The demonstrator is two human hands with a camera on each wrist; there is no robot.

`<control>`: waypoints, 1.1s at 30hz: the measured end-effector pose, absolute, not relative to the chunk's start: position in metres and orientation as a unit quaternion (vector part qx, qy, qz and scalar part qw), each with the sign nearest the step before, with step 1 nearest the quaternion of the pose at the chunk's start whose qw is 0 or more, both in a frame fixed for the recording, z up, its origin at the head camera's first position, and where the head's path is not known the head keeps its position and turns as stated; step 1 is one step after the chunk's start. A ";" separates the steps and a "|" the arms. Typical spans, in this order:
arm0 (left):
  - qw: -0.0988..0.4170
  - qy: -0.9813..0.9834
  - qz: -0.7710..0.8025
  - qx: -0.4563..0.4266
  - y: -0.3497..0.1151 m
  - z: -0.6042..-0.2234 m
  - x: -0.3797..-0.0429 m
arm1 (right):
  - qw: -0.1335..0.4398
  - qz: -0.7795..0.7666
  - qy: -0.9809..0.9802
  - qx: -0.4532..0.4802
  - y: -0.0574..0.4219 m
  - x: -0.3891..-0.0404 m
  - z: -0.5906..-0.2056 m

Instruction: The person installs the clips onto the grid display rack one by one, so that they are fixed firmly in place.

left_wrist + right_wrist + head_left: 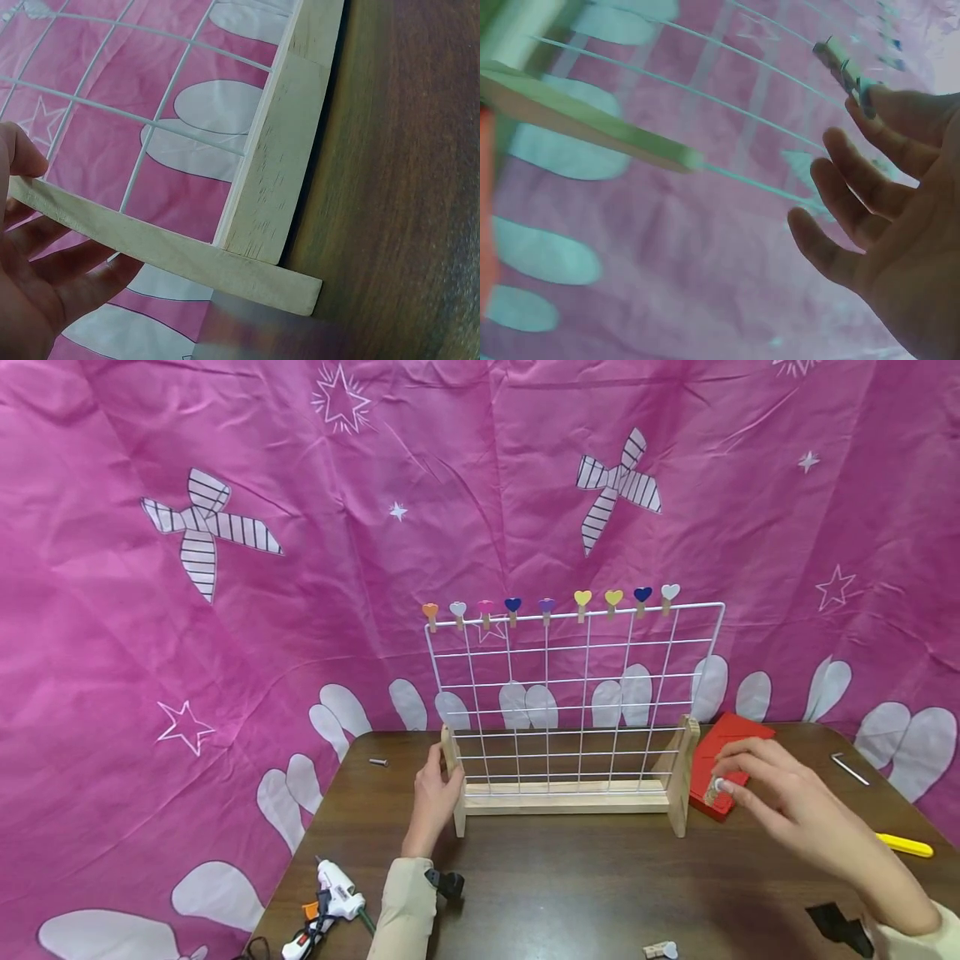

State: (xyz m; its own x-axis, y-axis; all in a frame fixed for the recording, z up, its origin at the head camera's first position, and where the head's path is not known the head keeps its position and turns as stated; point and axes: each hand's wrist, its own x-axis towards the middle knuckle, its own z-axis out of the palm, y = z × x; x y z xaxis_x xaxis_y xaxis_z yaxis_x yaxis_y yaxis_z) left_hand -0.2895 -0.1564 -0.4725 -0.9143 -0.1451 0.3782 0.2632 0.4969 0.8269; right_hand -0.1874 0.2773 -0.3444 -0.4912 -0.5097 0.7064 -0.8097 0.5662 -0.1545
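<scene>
My left hand (435, 797) holds the left wooden upright (150, 240) of a stand, thumb on one side and fingers on the other in the left wrist view. A white wire grid (525, 617) rises from the stand's wooden base beam (562, 806). Along its top wire sit several small clothespins with coloured hearts, among them an orange one (430, 611) at the left end and a white one (671, 591) at the right. Right of the stand, my right hand (787, 802) pinches a wooden clothespin (838, 67) with a white heart between thumb and forefinger, apart from the grid.
Behind the right hand lies a red box (723, 747). Another white-heart clothespin (660, 950) lies at the near edge. A glue gun (341, 893) is front left, a screw (378, 762) back left. At right are a hex key (851, 770) and a yellow-handled tool (905, 845).
</scene>
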 end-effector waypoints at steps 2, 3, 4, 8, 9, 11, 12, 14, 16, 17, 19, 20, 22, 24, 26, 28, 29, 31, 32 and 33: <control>0.202 -0.842 -0.499 -0.036 -0.157 -0.473 -0.290 | 0.333 0.222 -0.824 0.400 0.276 -0.193 -0.327; 0.202 -0.842 -0.499 -0.035 -0.157 -0.473 -0.290 | 0.341 0.212 -0.824 0.400 0.275 -0.196 -0.319; 0.202 -0.841 -0.500 -0.035 -0.157 -0.473 -0.290 | 0.344 0.204 -0.824 0.403 0.275 -0.198 -0.311; 0.205 -0.840 -0.502 -0.037 -0.157 -0.474 -0.291 | 0.348 0.181 -0.821 0.416 0.274 -0.211 -0.279; 0.206 -0.840 -0.501 -0.037 -0.157 -0.474 -0.291 | 0.346 0.178 -0.821 0.418 0.275 -0.215 -0.271; 0.205 -0.839 -0.502 -0.038 -0.157 -0.474 -0.291 | 0.352 0.171 -0.820 0.417 0.274 -0.222 -0.254; 0.204 -0.839 -0.503 -0.036 -0.157 -0.474 -0.291 | 0.358 0.166 -0.819 0.416 0.274 -0.226 -0.246; 0.205 -0.840 -0.501 -0.035 -0.157 -0.475 -0.290 | 0.370 0.160 -0.816 0.414 0.273 -0.233 -0.230; 0.206 -0.841 -0.499 -0.035 -0.157 -0.475 -0.290 | 0.382 0.156 -0.812 0.414 0.272 -0.241 -0.214; 0.206 -0.842 -0.498 -0.035 -0.157 -0.475 -0.290 | 0.387 0.156 -0.808 0.417 0.272 -0.245 -0.206; 0.209 -0.843 -0.494 -0.036 -0.158 -0.476 -0.290 | 0.392 0.156 -0.806 0.415 0.270 -0.252 -0.193; 0.207 -0.844 -0.494 -0.037 -0.158 -0.476 -0.290 | 0.395 0.155 -0.806 0.413 0.269 -0.256 -0.187; 0.207 -0.843 -0.494 -0.039 -0.159 -0.477 -0.290 | 0.396 0.152 -0.810 0.404 0.267 -0.261 -0.178; 0.207 -0.843 -0.496 -0.040 -0.158 -0.477 -0.290 | 0.393 0.151 -0.818 0.393 0.266 -0.267 -0.172; 0.206 -0.842 -0.497 -0.042 -0.158 -0.477 -0.291 | 0.388 0.151 -0.827 0.378 0.265 -0.273 -0.168; 0.206 -0.841 -0.499 -0.043 -0.158 -0.477 -0.292 | 0.382 0.156 -0.833 0.369 0.265 -0.279 -0.166; 0.206 -0.841 -0.498 -0.042 -0.158 -0.477 -0.292 | 0.379 0.157 -0.836 0.365 0.265 -0.282 -0.165; 0.207 -0.842 -0.497 -0.042 -0.158 -0.477 -0.292 | 0.372 0.159 -0.841 0.360 0.264 -0.287 -0.164; 0.207 -0.842 -0.496 -0.041 -0.158 -0.477 -0.292 | 0.370 0.160 -0.841 0.361 0.264 -0.289 -0.164; 0.208 -0.842 -0.495 -0.041 -0.158 -0.477 -0.292 | 0.367 0.160 -0.842 0.362 0.263 -0.290 -0.164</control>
